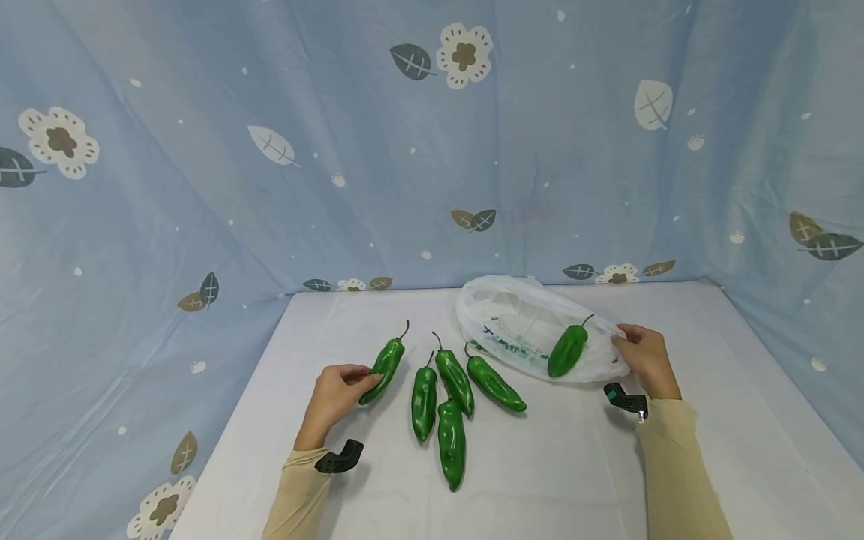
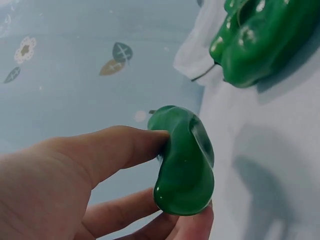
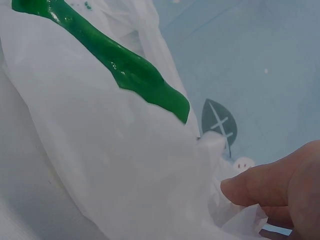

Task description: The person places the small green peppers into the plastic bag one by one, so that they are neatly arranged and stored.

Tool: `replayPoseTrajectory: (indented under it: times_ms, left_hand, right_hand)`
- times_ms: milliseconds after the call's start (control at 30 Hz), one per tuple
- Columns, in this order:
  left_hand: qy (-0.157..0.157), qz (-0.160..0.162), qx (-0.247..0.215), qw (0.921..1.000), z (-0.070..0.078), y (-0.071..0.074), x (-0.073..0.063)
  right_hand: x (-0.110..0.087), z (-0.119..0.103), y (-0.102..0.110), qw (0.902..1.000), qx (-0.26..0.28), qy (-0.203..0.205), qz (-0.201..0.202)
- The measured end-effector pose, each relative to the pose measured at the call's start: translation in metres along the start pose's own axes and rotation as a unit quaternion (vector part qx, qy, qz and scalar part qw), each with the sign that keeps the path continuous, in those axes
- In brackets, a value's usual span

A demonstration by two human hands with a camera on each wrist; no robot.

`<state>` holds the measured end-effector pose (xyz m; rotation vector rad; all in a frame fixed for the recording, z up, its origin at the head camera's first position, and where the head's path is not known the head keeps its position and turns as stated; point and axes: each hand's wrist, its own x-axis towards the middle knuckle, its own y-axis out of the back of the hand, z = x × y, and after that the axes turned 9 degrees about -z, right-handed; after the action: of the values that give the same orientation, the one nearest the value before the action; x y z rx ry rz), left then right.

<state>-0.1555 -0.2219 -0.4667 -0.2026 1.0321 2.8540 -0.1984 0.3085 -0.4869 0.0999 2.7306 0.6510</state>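
Observation:
At the left of the table my left hand (image 1: 335, 396) pinches a green pepper (image 1: 386, 369) between thumb and fingers, its stem pointing up and away. The left wrist view shows the thumb pressed on the side of this pepper (image 2: 185, 165). My right hand (image 1: 646, 358) grips the right edge of a white plastic bag (image 1: 509, 296) with printed letters. On the bag's right part lies another green pepper (image 1: 568, 351); the right wrist view shows it (image 3: 125, 67) partly behind the bag's near film. Part of the right fingers is hidden by the bag.
Several green peppers lie between the hands: one upright pepper (image 1: 424, 403), one in the middle (image 1: 455, 380), one nearest the front (image 1: 451, 444) and one slanted below the bag (image 1: 496, 383). A blue patterned curtain (image 1: 405, 150) stands behind the white table (image 1: 540, 480).

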Motion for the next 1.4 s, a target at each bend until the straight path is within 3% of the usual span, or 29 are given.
replayPoseTrajectory:
  times_ms: [667, 967, 1400]
  left_hand:
    - [-0.039, 0.004, -0.052, 0.9979, 0.042, -0.004, 0.002]
    - [-0.043, -0.013, -0.122, 0.9915, 0.060, -0.012, 0.007]
    - [-0.063, -0.037, -0.157, 0.9848, 0.078, -0.022, 0.013]
  right_hand:
    - [-0.001, -0.003, 0.000, 1.0000, 0.000, -0.003, 0.003]
    - [0.000, -0.002, 0.000, 0.9999, 0.002, -0.012, 0.001]
    - [0.000, -0.003, 0.000, 0.9998, 0.000, -0.021, 0.003]
